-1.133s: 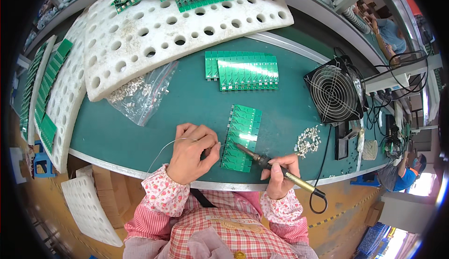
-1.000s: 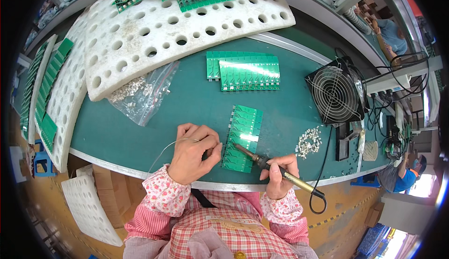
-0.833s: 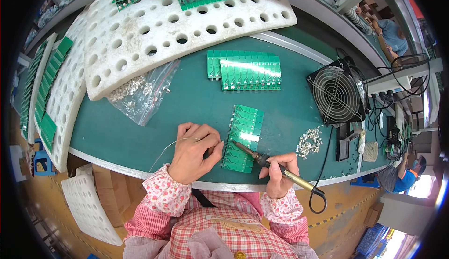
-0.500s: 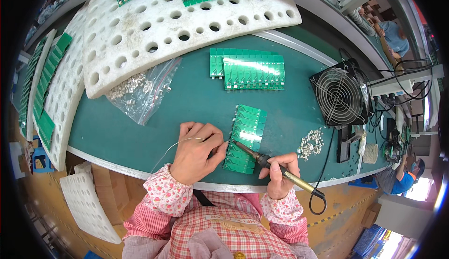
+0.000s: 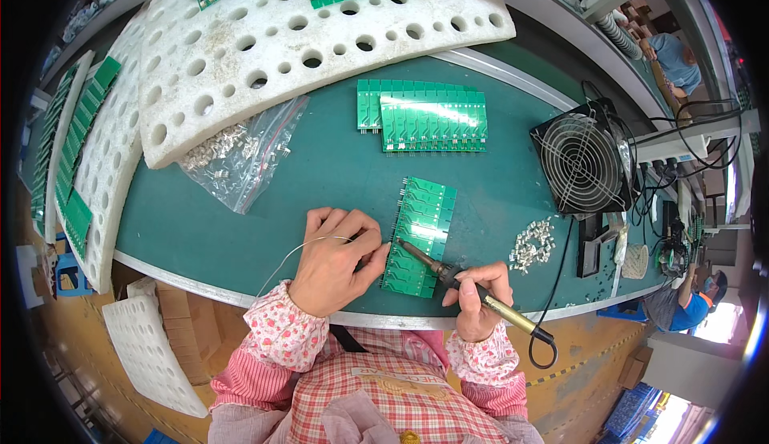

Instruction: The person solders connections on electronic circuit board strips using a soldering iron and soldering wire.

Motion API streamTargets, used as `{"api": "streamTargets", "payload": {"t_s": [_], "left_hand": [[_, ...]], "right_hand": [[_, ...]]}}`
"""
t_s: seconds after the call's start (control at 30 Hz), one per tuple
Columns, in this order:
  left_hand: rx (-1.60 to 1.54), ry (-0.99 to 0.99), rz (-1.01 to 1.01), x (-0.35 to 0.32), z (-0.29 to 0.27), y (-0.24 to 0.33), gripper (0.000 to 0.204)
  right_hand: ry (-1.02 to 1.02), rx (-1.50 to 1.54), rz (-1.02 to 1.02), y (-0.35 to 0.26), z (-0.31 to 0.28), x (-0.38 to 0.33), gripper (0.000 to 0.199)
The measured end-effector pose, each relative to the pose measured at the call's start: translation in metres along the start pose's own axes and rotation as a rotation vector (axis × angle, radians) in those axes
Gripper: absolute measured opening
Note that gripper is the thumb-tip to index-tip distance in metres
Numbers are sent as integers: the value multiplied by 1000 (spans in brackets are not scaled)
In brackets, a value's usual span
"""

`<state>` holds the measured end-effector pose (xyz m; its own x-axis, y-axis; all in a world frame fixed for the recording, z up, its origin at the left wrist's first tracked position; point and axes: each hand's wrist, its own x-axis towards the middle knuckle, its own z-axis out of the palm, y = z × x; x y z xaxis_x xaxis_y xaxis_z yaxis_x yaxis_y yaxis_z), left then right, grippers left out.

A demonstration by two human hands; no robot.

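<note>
A green circuit board (image 5: 424, 224) lies on the green bench top in front of me, a row of pins along its left edge. My right hand (image 5: 481, 300) is closed round a soldering iron (image 5: 513, 314), whose tip meets the board near the pins. Closed at the board's left edge, my left hand (image 5: 340, 260) pinches a thin solder wire (image 5: 292, 252) that loops over the fingers and trails down to the left. The wire's end is hidden near the fingertips.
Two overlapping circuit boards (image 5: 432, 119) lie beyond. A bag of small connectors (image 5: 244, 159) rests beside a perforated white foam slab (image 5: 320, 43) carrying more boards. Loose connectors (image 5: 533, 245) and a black fan (image 5: 578, 162) are at right. Another person (image 5: 689, 308) sits far right.
Both hands, the iron and the board keep nearly the same places. The view has shifted very slightly.
</note>
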<state>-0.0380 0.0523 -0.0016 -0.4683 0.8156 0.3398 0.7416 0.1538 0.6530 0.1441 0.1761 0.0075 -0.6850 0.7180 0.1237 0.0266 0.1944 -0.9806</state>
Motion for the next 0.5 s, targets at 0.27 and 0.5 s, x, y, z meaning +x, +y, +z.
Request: {"api": "streamTargets", "payload": {"t_s": [0.27,0.5], "left_hand": [[-37,-3,-62,0,0,-1,8],[19,-8,-24,2,3,0,10]], "right_hand": [[102,55,32,4,3,-2,13],[51,51,17,4,2,1,14]]}}
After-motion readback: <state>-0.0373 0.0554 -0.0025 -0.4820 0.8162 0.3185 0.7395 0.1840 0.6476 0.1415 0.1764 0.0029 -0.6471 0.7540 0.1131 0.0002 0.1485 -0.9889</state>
